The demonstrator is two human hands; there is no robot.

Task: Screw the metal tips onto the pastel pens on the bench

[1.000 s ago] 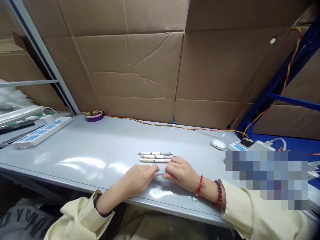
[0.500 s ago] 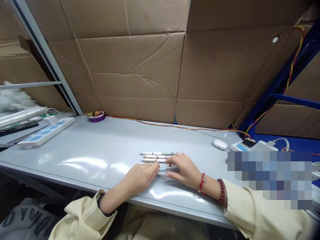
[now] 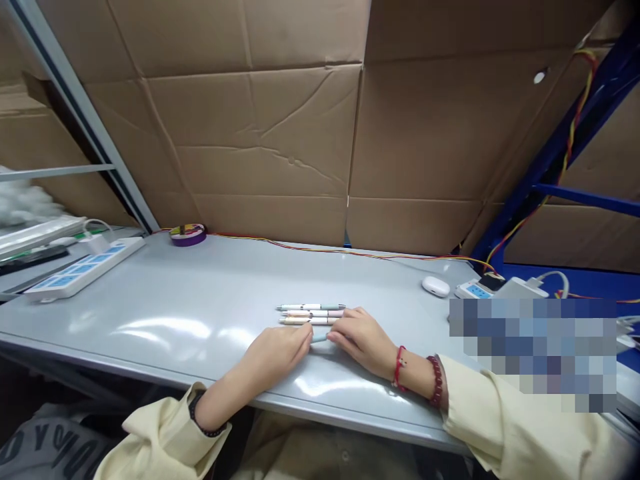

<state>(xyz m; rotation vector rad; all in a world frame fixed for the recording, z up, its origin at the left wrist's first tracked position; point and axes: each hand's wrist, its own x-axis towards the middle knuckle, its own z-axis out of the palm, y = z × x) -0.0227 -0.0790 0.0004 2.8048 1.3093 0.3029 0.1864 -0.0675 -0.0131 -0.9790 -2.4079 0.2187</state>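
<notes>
Three slim pens lie side by side across the grey table: a white and grey-green pen [image 3: 311,307] at the back, a pink and white pen [image 3: 313,314] in the middle, and a cream-white pen [image 3: 309,321] in front. Nearer the table's front edge is a light blue pen [image 3: 319,338], mostly covered by fingers. My left hand [image 3: 280,352] is closed on its left end. My right hand [image 3: 364,339] pinches its right end, the knuckles close beside the right ends of the other pens.
A purple tape roll [image 3: 188,235] sits at the back left, near a white power strip [image 3: 87,269]. A white earbud case [image 3: 435,287] and another power strip [image 3: 474,289] are at the right. Thin wires run along the back edge before cardboard.
My right thumb and fingers have closed onto the right end of the light blue pen; they were apart beside it before. The whole view has shifted slightly.
</notes>
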